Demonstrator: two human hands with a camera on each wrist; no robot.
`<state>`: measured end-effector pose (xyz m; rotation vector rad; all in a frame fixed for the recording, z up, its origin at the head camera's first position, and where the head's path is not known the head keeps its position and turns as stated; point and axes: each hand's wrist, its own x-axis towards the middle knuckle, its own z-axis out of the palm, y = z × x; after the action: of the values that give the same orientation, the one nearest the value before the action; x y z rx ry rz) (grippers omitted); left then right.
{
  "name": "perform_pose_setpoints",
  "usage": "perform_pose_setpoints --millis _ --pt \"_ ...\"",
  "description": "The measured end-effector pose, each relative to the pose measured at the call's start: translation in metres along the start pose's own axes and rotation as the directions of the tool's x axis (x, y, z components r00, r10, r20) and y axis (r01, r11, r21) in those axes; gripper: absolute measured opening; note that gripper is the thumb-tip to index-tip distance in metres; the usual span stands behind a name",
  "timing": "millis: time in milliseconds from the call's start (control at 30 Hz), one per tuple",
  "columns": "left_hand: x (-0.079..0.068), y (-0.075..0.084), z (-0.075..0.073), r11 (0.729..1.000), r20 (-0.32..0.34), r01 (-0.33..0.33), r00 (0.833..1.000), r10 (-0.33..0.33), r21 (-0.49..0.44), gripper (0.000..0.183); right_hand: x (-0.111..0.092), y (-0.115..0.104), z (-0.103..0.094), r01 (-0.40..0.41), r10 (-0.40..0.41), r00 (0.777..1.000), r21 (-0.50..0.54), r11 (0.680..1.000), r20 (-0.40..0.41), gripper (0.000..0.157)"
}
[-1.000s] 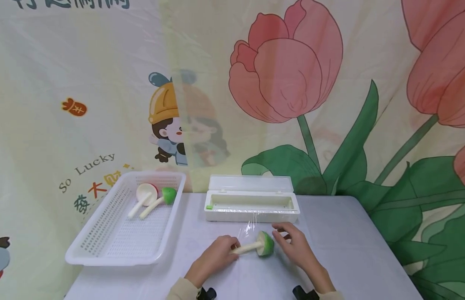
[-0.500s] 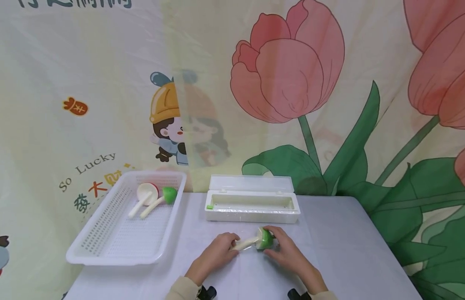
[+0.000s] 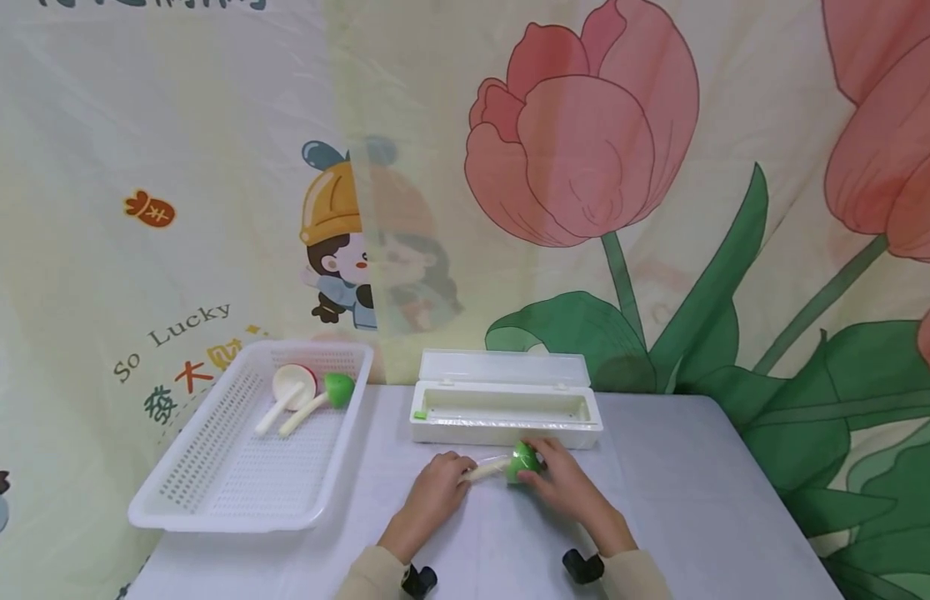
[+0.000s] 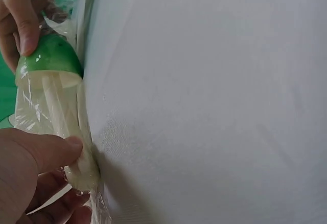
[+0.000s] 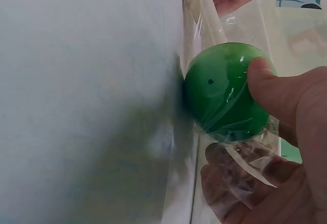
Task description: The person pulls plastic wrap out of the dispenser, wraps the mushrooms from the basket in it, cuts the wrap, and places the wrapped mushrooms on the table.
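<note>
A mushroom-shaped piece with a green cap and cream stem (image 3: 521,463) lies sideways just in front of the white box, under clear cling film (image 4: 30,101). My left hand (image 3: 435,492) pinches the stem's end through the film, thumb on top in the left wrist view. At the cap, my right hand (image 3: 573,483) grips with its thumb on the green dome (image 5: 230,91); its other fingers curl beneath, seen through film in the right wrist view. Cling film wraps around the stem and cap and trails past both ends.
Behind the hands stands a long white cling film box (image 3: 502,433), its lid (image 3: 502,367) raised and a green tab at its left. A white perforated basket (image 3: 225,492) to the left holds another green-capped mushroom piece (image 3: 337,390) and a red-rimmed one (image 3: 292,387).
My right hand has come in from the right and taken hold of the cap. The film now lies around the mushroom piece, and both hands have shifted it slightly toward the box.
</note>
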<state>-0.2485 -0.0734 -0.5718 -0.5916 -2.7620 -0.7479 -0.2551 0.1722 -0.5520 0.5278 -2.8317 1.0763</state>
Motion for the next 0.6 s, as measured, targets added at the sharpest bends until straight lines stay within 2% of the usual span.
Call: perform_pose_setpoints --millis 200,433,600 --pt "0.005 -0.005 0.001 1.000 0.001 0.003 1.000 -0.003 -0.022 0.025 0.010 -0.003 0.000 -0.043 0.043 0.999 -0.020 0.999 0.013 0.060" --pt "0.001 -0.008 -0.004 0.996 0.006 0.013 1.000 -0.012 -0.086 0.031 0.008 -0.006 -0.002 -0.007 0.007 1.000 -0.024 1.000 0.005 0.063" --pt "-0.005 -0.010 -0.005 0.996 0.007 0.031 1.000 -0.030 -0.086 0.029 0.004 -0.009 -0.004 -0.005 0.005 1.000 -0.033 0.999 0.012 0.063"
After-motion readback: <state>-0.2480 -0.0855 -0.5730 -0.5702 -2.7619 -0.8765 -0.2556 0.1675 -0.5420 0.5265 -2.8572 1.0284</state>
